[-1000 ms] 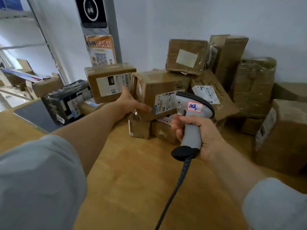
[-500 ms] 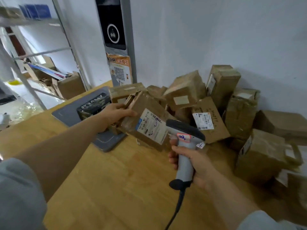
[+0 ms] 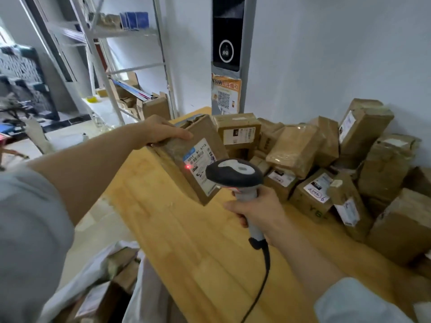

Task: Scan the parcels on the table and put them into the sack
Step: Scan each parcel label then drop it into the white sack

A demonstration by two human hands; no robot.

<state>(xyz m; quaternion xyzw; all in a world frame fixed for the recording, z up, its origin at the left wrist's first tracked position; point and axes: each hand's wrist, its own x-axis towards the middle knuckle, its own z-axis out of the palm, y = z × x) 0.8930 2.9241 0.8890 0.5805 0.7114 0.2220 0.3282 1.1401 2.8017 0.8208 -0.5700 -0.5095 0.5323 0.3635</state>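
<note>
My left hand [image 3: 161, 132] grips the top edge of a brown cardboard parcel [image 3: 205, 131], tilted above the wooden table [image 3: 186, 241] with its white label facing me. A red scanner dot lights the label [image 3: 200, 164]. My right hand [image 3: 256, 210] holds a grey handheld barcode scanner [image 3: 233, 174] right in front of the label, its black cable hanging down. A pile of brown taped parcels [image 3: 303, 155] fills the table's far right corner. The white sack [image 3: 98, 283] stands open at the lower left beside the table, with parcels inside.
A metal shelf rack [image 3: 112, 66] with boxes stands at the back left. A tall grey kiosk [image 3: 227, 47] with a QR poster is against the wall behind the table. The floor lies to the left of the table.
My left hand has lifted the parcel off the pile and carried it left toward me. The scanner has risen to the label and its red dot now shows. The view swung left, revealing the sack.
</note>
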